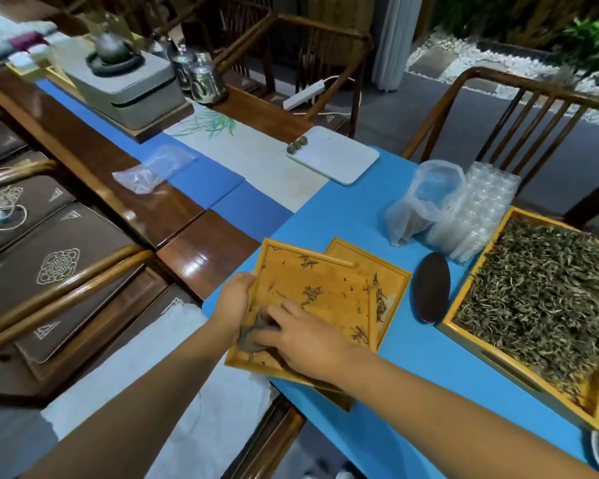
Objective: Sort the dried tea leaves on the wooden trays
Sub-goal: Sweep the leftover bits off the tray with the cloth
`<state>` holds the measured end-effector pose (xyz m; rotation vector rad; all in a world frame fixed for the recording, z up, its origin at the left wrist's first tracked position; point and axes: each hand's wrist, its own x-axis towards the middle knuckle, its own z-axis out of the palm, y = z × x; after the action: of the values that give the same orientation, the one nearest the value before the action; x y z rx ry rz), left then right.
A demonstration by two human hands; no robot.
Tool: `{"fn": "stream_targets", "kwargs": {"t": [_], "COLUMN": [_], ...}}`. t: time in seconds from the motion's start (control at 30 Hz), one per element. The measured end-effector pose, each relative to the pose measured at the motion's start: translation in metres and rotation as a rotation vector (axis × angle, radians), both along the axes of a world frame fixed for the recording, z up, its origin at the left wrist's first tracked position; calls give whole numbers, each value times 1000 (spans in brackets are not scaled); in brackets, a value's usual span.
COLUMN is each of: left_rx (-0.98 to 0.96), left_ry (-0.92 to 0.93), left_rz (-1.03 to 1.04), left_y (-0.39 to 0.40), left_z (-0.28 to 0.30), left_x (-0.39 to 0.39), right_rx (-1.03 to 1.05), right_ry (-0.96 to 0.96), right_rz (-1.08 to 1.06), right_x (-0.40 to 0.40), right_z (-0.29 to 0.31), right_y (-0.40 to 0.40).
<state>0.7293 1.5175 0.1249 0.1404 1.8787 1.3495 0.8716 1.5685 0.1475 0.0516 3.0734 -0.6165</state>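
Landmark: the upper wooden tray (312,295), lying skewed on a second wooden tray (391,288) of like make, whose corner and right rim show beyond it. Both on the blue cloth (353,216) of the surface (187,219), near its front-left edge; the upper tray's near corner just at the cloth's border. Scattered dried tea leaves (313,292) thin across the upper tray, a few more along the lower tray's right rim.

Left hand (234,300) gripping the upper tray's left rim, fingers curled over the edge. Right hand (300,340) over the tray's near-left corner, fingers bent round a small dark grey piece (253,335), apparently a scoop or scraper, pressed to the tray floor.

Right of the tray, just beside the lower tray's rim: one dark oval dish (431,288). Further right, a third, larger wooden tray (464,335) heaped with dried leaves (540,299), reaching the surface's right edge. Beyond the oval dish: one clear bag (419,205) and one stack of clear blister trays (481,209), touching each other. Behind the tray, well apart: one white plate (336,157) with three small tea balls (298,142) at its far corner. Bare blue cloth between plate and tray. Left-behind: one flat clear bag (156,169).

Two wooden chairs (519,108) past the far edge.
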Motion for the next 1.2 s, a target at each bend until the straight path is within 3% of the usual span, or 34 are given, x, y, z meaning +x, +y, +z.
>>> {"fn": "stream_targets", "kwargs": {"t": [0.27, 0.4, 0.6, 0.87, 1.1, 1.2], "left_rx": [21, -18, -37, -28, -27, -38], "left_ry": [-2, 53, 2, -7, -36, -42], "left_rz": [-2, -11, -1, 26, 30, 14], "left_y": [7, 6, 5, 2, -9, -9], "left_z": [-7, -9, -10, -10, -11, -11], "left_x": [-1, -8, -4, 1, 4, 4], "right_rx": [41, -67, -181, -96, -127, -141], "right_ry": [-77, -100, 39, 46, 54, 57], "right_rz": [107, -39, -208, -60, -385, -405], "right_x": [24, 40, 25, 22, 27, 23], "right_z": [-3, -5, 6, -15, -27, -19], "right_y": [33, 56, 54, 9, 24, 17]}}
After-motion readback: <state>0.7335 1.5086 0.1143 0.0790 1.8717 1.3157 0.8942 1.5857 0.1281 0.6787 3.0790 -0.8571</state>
